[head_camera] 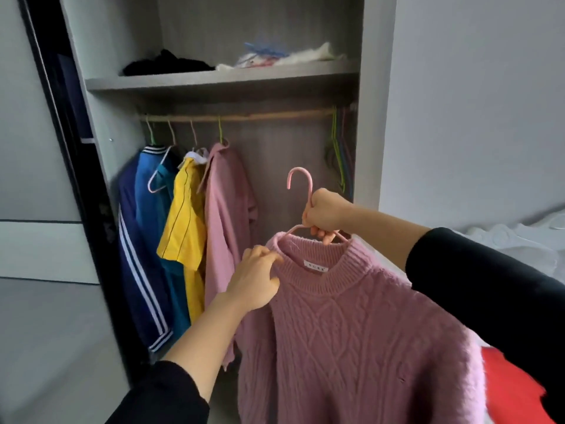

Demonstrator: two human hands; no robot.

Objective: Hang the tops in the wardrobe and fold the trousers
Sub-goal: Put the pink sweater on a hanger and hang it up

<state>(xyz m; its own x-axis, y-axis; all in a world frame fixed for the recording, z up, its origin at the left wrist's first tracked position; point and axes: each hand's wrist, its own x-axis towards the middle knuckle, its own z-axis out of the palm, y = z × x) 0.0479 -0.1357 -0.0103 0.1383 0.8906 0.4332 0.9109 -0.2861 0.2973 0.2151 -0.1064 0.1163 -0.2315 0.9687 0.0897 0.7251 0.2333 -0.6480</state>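
Item 1: pink cable-knit sweater [351, 325], on a pink hanger [298, 179], held before the open wardrobe [373, 117], below its rail [260, 116].
Your right hand [325, 214]: fingers curled round the hanger's neck.
Your left hand [256, 278]: fingers pinching the sweater's collar edge.
On the rail, left: 1 blue track jacket [137, 240], 1 yellow shirt [183, 228], 1 pink top [227, 209]. Right: spare hangers [341, 154], bunched.

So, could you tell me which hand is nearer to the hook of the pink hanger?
Right. The right hand grips the pink hanger just below its hook; the left hand is lower and further left, pinching the pink sweater at its collar.
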